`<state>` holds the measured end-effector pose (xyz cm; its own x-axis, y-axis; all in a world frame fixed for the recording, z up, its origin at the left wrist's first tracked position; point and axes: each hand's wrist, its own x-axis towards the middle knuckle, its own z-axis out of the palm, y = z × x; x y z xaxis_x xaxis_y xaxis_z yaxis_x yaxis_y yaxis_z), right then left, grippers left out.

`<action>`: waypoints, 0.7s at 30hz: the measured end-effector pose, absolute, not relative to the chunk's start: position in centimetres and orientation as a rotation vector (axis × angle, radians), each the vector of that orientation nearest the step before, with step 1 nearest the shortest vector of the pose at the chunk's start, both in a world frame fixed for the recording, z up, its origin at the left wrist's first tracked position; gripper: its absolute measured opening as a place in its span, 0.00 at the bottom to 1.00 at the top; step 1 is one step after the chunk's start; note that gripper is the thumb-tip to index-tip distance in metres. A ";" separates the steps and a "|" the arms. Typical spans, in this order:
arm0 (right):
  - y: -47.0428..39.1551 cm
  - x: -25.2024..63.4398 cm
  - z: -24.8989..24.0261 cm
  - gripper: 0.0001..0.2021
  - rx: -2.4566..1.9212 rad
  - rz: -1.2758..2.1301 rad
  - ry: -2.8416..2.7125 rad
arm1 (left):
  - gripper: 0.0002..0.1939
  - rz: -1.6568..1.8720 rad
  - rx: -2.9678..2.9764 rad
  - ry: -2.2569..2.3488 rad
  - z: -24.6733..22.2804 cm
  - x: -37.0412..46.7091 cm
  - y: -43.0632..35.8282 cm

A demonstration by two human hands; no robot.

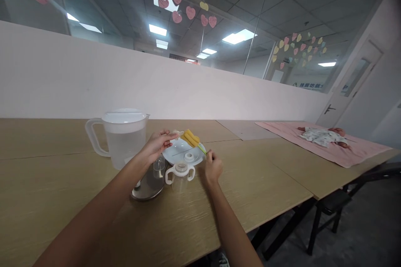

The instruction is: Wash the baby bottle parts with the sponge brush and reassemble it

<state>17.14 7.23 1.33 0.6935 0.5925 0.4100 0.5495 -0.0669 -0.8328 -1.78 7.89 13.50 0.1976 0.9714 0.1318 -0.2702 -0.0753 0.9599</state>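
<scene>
My left hand (159, 144) pinches a small clear piece (178, 133), possibly a bottle nipple, against the head of a yellow sponge brush (190, 138). The brush's thin green handle (202, 149) is in my closed right hand (213, 165). Beneath the brush is a white plate (175, 156) with a white ring (189, 157) on it. Nearer me stands a clear bottle with two white handles (181, 175), upright and without a top. Left of it, a metal tray (147, 190) holds a clear container (159, 164), partly behind my left forearm.
A large lidded pitcher (125, 139) of clear liquid stands at the left. On the wooden table (257, 175), a pink cloth (354, 150) at the right bears a doll (324, 135) in patterned clothes. A black stool (333, 202) stands beyond the table's right edge.
</scene>
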 end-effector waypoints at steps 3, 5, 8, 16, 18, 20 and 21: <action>7.4 17.2 1.3 0.23 -1.760 0.049 -0.912 | 0.23 1.224 1.175 0.797 13.5 -1.7 7.8; 7.4 17.2 1.4 0.23 -1.753 0.044 -0.909 | 0.23 1.230 1.198 0.814 13.5 -1.6 7.8; 7.4 17.2 1.5 0.23 -1.721 0.019 -0.915 | 0.24 1.255 1.222 0.840 13.2 -1.5 8.0; 7.5 17.2 1.3 0.24 -1.709 -0.011 -0.933 | 0.23 1.379 1.307 0.945 12.2 -1.7 9.0; 7.5 17.2 1.2 0.24 -1.707 -0.003 -0.941 | 0.23 1.374 1.327 0.946 12.3 -1.7 8.9; 7.5 17.2 1.2 0.24 -1.703 -0.001 -0.943 | 0.22 1.332 1.359 0.930 12.7 -1.9 8.7; 7.5 17.2 1.2 0.24 -1.699 -0.002 -0.942 | 0.21 1.305 1.385 0.925 12.9 -2.0 8.6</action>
